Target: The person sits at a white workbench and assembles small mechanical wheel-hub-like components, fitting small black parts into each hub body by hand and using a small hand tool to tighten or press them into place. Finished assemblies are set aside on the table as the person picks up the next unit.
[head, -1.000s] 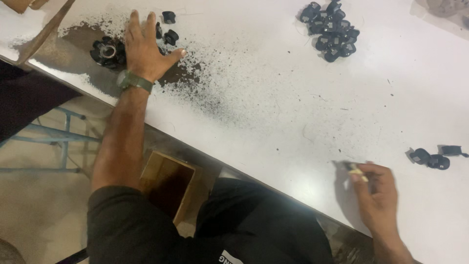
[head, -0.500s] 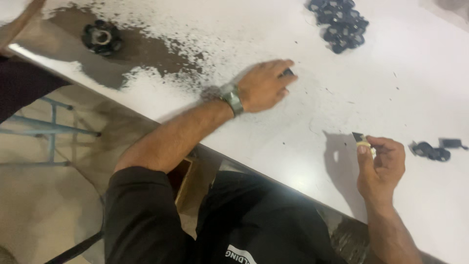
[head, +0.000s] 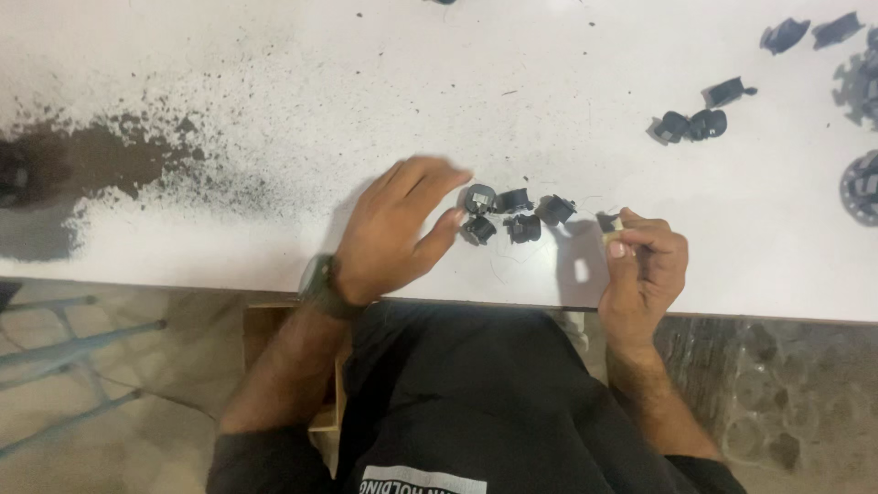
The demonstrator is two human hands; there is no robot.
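Observation:
On the white table [head: 567, 73] lie several small black plastic parts [head: 517, 215] in a loose cluster near the front edge. My left hand [head: 398, 229] rests flat beside them, fingers spread, its fingertips touching the leftmost pieces; a dark watch sits on that wrist. My right hand [head: 645, 261] is just right of the cluster, thumb and fingers pinched on one small black part with a pale end [head: 611, 224].
A dark patch of black powder [head: 101, 165] spreads over the table's left side. More black parts [head: 695, 123] lie at the right, with round black pieces [head: 860, 187] at the right edge. A wooden box [head: 274, 329] stands under the front edge.
My left hand has swept from the far left of the table to the middle, bringing several black parts with it, and released them. The right hand kept its pinch on its small part.

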